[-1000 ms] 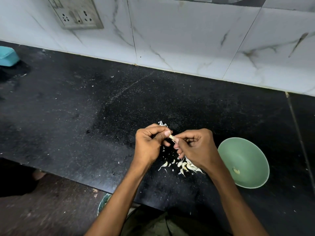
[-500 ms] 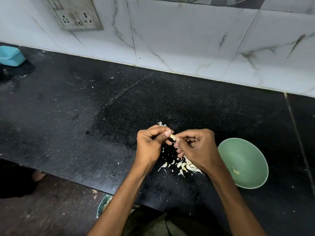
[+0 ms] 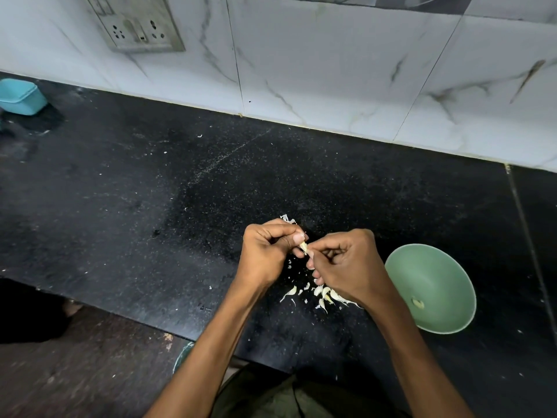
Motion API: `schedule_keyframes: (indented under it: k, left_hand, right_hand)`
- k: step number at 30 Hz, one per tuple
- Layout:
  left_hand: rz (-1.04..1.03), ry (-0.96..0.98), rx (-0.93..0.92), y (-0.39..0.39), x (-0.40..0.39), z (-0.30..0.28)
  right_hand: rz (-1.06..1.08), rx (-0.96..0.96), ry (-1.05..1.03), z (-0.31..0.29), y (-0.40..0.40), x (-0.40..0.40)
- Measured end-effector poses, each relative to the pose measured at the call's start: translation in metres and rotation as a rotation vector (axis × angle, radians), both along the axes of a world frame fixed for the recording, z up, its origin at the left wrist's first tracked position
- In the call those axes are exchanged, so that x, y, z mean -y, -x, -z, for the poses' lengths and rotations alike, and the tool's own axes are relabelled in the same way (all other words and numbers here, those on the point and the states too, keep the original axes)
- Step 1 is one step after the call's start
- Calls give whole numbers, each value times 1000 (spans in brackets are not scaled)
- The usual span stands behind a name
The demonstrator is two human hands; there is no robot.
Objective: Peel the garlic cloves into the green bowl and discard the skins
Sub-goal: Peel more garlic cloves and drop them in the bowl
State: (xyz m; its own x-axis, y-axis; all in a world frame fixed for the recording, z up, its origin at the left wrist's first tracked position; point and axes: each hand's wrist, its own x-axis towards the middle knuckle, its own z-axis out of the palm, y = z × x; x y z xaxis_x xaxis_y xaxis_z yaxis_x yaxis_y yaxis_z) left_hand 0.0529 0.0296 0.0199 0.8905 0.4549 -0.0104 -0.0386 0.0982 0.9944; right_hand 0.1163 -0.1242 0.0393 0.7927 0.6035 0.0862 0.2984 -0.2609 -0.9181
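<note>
Over the black counter (image 3: 150, 206), my left hand (image 3: 266, 254) and my right hand (image 3: 346, 263) meet fingertip to fingertip and pinch one small garlic clove (image 3: 303, 246) between them. Below the hands lies a heap of garlic cloves and skins (image 3: 322, 295), partly hidden under my right wrist. A scrap of skin (image 3: 287, 219) shows just beyond my left knuckles. To the right stands the green bowl (image 3: 434, 267), tipped toward me, with one peeled clove (image 3: 418, 303) inside.
A teal box (image 3: 21, 96) sits at the far left of the counter. The tiled wall (image 3: 331, 70) with a socket plate (image 3: 135, 24) runs along the back. Below the counter's front edge a round green rim (image 3: 182, 356) peeks out over the floor.
Both hands stay together on the clove with only small finger movements. The view has drifted slightly, so the teal box shows more at the left.
</note>
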Motion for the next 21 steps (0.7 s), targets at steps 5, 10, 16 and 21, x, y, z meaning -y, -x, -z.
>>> schedule_keyframes:
  k: [5,10,16,21]
  left_hand:
    - [8,-20,5,-1,-1,-1]
    - [7,2,23,-1,3,-2]
    - [-20,73,64,0,4,-3]
    - [-3,102,74,1,2,-8]
  right_hand:
    - [41,54,-43,2,4,-3]
    - [88,72,-71,1,5,-5]
    - [170,13,-68,-7,4,-7]
    - [216,-58,-108,-13,5,-9]
